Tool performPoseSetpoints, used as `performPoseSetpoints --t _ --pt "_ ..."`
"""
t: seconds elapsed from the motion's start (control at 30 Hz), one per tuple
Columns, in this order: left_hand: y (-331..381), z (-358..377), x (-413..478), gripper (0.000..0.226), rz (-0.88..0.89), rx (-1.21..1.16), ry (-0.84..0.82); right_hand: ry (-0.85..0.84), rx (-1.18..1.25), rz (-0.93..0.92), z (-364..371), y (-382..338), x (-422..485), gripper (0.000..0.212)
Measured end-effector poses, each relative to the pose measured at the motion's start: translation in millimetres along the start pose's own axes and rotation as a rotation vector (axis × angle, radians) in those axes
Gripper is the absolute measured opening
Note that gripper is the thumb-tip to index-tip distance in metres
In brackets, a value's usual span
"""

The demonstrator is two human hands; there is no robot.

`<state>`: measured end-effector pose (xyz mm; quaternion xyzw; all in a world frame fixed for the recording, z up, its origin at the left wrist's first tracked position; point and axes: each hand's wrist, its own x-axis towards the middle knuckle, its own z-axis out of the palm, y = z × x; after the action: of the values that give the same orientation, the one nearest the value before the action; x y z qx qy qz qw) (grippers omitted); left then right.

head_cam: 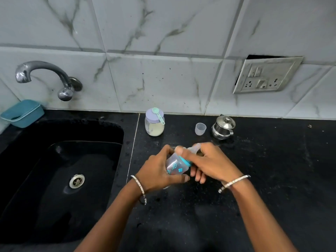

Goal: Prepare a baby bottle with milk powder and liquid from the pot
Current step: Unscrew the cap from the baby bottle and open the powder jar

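A small clear baby bottle [176,166] with teal leaf prints and a teal collar lies tilted between both hands above the black counter. My left hand [157,170] wraps its body from the left. My right hand [209,163] grips the teal collar and teat end. A glass jar of milk powder [154,125] with a lilac lid stands at the back, a teal scoop [158,114] resting on the lid. A small steel lidded pot [223,127] stands at the back right, with the bottle's clear cap [200,129] beside it.
A black sink [69,171] with a steel drain fills the left side, under a steel tap [49,78]. A teal plastic tub [22,113] sits at the sink's back-left corner. A wall socket plate [265,75] hangs on the marble tiles.
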<state>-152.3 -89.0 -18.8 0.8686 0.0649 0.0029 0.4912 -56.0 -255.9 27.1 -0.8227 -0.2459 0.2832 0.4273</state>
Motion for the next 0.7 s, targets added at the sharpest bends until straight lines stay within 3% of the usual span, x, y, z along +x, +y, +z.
performPoseSetpoints --t 0.13,0.17,0.3,0.47,0.6,0.7 --pt "-13 5 0 0.065 -0.052 -0.048 0.012 -0.07 0.099 -0.094 -6 13 8 0.036" --pt "-16 6 -1 0.067 -0.062 -0.071 0.006 -0.119 0.121 -0.139 -12 17 9 0.035" --pt "-30 11 4 0.055 -0.049 -0.1 0.038 -0.146 0.246 -0.201 -27 32 13 0.054" --pt "-48 23 13 0.056 -0.01 -0.145 0.238 0.099 0.47 0.005 -13 53 17 0.069" --pt "-63 33 21 0.058 0.005 -0.204 0.289 0.35 0.26 0.145 -3 81 23 0.051" --pt "-75 42 26 0.059 -0.022 -0.2 0.288 0.419 -0.004 0.165 3 102 27 0.041"
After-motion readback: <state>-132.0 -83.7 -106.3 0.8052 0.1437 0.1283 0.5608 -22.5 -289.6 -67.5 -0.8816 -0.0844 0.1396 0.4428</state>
